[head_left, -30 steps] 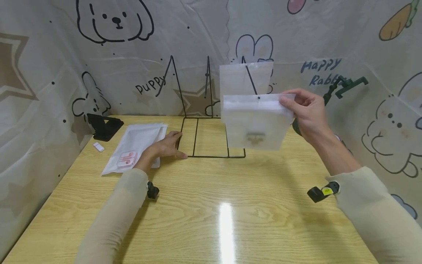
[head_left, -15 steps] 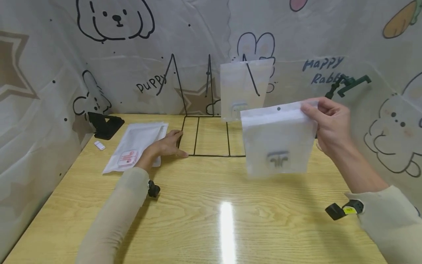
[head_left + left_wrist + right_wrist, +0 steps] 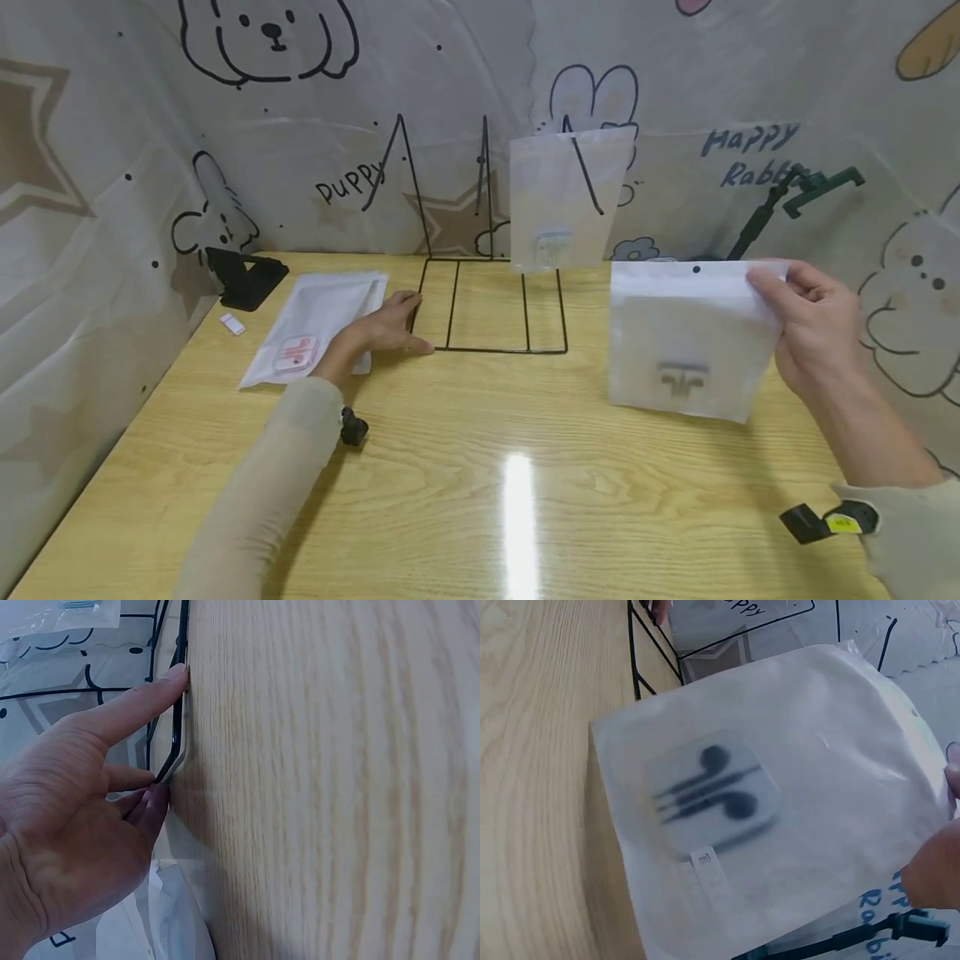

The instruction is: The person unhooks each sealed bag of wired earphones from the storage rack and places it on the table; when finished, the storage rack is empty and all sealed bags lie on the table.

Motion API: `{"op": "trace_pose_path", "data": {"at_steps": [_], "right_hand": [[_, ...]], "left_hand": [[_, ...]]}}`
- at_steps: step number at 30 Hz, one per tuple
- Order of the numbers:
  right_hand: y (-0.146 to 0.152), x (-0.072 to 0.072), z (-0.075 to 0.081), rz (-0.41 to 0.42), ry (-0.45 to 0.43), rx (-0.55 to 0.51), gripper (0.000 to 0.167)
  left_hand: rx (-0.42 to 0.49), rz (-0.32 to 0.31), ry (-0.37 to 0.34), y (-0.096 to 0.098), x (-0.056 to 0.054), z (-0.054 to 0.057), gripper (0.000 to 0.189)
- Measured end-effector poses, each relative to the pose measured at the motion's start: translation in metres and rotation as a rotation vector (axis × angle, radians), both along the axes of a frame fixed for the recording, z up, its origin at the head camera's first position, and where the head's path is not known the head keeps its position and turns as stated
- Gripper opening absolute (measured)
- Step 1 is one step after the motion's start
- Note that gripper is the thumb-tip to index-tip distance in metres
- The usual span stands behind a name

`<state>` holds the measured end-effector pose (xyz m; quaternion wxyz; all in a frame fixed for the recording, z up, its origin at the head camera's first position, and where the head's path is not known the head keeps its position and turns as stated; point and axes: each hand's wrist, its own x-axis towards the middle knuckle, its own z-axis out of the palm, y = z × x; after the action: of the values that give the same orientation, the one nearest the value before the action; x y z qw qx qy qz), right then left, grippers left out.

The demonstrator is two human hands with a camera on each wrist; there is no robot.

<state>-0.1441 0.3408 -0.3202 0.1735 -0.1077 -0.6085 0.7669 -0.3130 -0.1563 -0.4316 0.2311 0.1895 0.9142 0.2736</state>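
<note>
While the left hand (image 3: 382,327) rests at the near left corner of the wire rack (image 3: 495,351), the right hand (image 3: 817,321) has just drawn a white bag (image 3: 682,333) away from the front of the right-hand prong, outward and toward the person. As a result, the bag is separate from the rack, and only the right hand carries it; the second bag (image 3: 538,187) remains on the prong. The held bag is now above the desk (image 3: 420,492), to the right of the rack base and well apart from it.

Finger state, right: thumb and fingers pinch the bag's upper right corner. Finger state, left: spread wide, with the thumb on the front rod and the fingertips against the side rod.

The held bag is flat, squarish and frosted, with a round hole at its top edge. Through the film I see a rounded case (image 3: 705,791) containing dark earphones; a small pale label (image 3: 710,874) sits beside it, its print too blurred to read.
</note>
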Motion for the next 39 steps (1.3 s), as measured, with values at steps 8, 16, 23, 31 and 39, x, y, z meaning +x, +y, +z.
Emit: {"op": "trace_pose_path", "data": {"at_steps": [8, 16, 23, 31, 39], "right_hand": [[0.005, -0.022, -0.027, 0.001, -0.193, 0.021, 0.051], [0.015, -0.066, -0.055, 0.089, -0.349, 0.256, 0.047], [0.023, -0.097, -0.083, 0.055, -0.499, 0.502, 0.060], [0.029, -0.115, -0.098, 0.132, -0.549, 0.605, 0.054], [0.032, -0.124, -0.102, 0.107, -0.559, 0.570, 0.049]], "left_hand": [[0.007, 0.008, -0.012, 0.001, 0.000, 0.001, 0.112], [0.021, 0.024, -0.034, -0.002, 0.001, 0.000, 0.112], [0.037, 0.016, -0.041, -0.001, 0.000, -0.001, 0.111], [0.031, 0.008, -0.037, 0.001, 0.000, 0.001, 0.110], [0.029, 0.003, -0.027, 0.001, 0.001, 0.001, 0.110]]}}
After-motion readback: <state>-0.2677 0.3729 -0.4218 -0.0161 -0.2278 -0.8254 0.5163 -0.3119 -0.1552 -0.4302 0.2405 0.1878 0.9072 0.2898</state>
